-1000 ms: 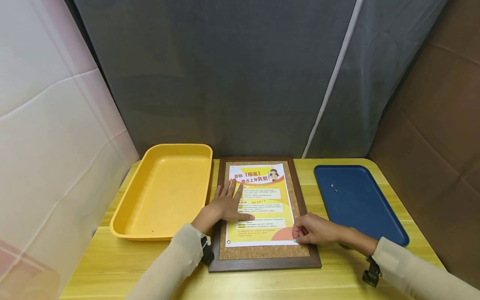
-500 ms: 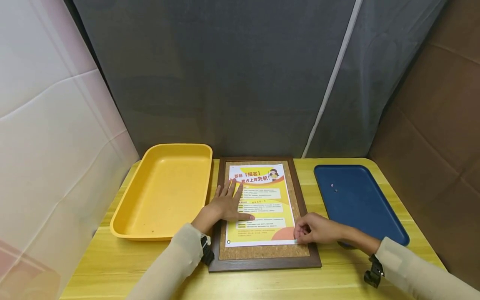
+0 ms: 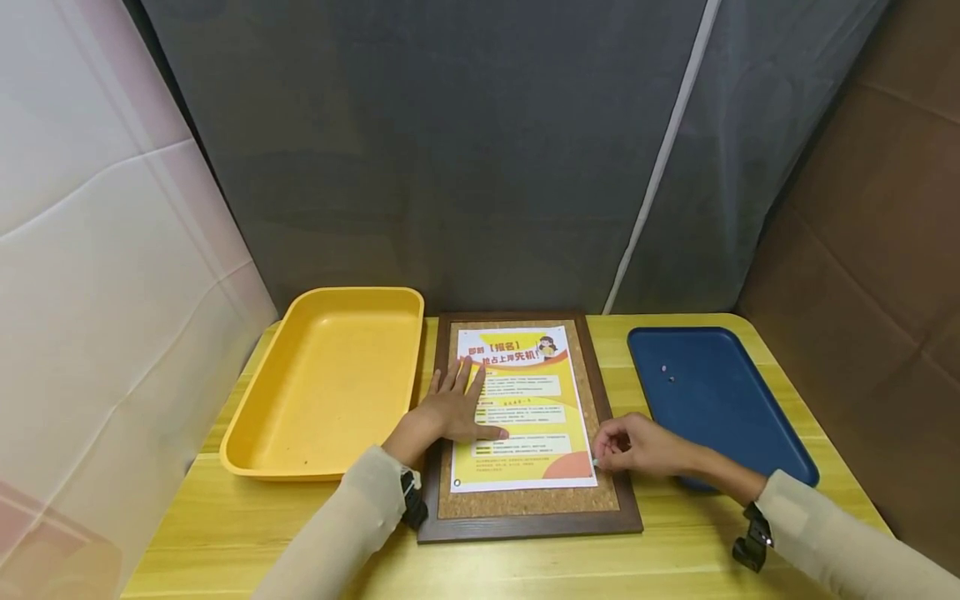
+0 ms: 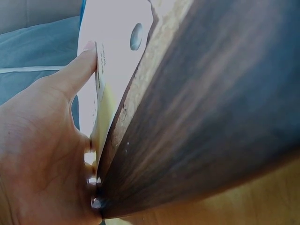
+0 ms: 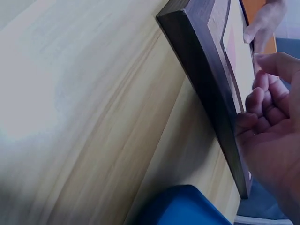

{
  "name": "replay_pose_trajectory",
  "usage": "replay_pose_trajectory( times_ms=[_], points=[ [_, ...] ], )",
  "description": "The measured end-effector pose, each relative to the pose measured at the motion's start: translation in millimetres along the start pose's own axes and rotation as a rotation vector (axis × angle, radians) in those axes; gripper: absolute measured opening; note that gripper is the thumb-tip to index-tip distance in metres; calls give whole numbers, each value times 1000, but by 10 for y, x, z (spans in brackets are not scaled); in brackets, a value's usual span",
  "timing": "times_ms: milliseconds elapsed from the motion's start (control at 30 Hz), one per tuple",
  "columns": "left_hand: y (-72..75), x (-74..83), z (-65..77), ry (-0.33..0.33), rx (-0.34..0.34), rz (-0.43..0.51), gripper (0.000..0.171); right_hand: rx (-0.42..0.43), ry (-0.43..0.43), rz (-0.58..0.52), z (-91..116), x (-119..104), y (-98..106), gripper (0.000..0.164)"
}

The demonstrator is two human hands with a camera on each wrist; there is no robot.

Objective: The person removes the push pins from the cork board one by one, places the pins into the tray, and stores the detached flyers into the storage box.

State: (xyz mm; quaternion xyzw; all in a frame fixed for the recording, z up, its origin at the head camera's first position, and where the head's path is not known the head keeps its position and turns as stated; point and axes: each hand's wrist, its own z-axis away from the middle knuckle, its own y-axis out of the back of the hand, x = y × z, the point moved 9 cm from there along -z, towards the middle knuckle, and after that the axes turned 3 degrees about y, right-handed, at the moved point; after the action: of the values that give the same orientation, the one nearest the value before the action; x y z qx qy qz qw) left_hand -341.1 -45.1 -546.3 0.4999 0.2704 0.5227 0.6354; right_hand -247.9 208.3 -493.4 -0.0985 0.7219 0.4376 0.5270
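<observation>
A printed yellow-and-white poster (image 3: 517, 421) lies on a cork board (image 3: 525, 505) in a dark wooden frame (image 3: 525, 528). My left hand (image 3: 452, 414) rests on the poster's left part with fingers spread and straight. By the poster's lower left corner sits a round silver thumbtack (image 4: 136, 36). My right hand (image 3: 637, 446) is just off the poster's lower right edge, thumb and forefinger pinching a tiny pale-blue thumbtack (image 3: 596, 462), mostly hidden by the fingertips. A small dark dot marks the poster's lower right corner. The right hand's other fingers (image 5: 265, 101) are curled.
A deep yellow tray (image 3: 330, 383) stands to the left of the board. On the right is a shallow blue tray (image 3: 735, 412) with two tiny things (image 3: 671, 379) in it. The wooden table (image 3: 225, 533) runs up to a grey curtain (image 3: 450, 167).
My right hand has moved a little up and right from the poster's lower right corner, with the pale-blue speck at its fingertips moving along. The left hand has stayed still.
</observation>
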Motion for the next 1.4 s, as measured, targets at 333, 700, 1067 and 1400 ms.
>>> replay_pose_trajectory(
  times_ms=[333,700,1067,1400],
  points=[
    [68,47,67,-20,0,27,129,104,33,41,-15,-4,256,7],
    [38,33,19,-28,14,4,130,180,15,49,18,52,515,10],
    [4,11,-14,-17,5,3,128,271,-44,92,148,192,757,10],
    [8,20,30,-12,1,4,129,324,-139,147,323,404,967,7]
  ],
)
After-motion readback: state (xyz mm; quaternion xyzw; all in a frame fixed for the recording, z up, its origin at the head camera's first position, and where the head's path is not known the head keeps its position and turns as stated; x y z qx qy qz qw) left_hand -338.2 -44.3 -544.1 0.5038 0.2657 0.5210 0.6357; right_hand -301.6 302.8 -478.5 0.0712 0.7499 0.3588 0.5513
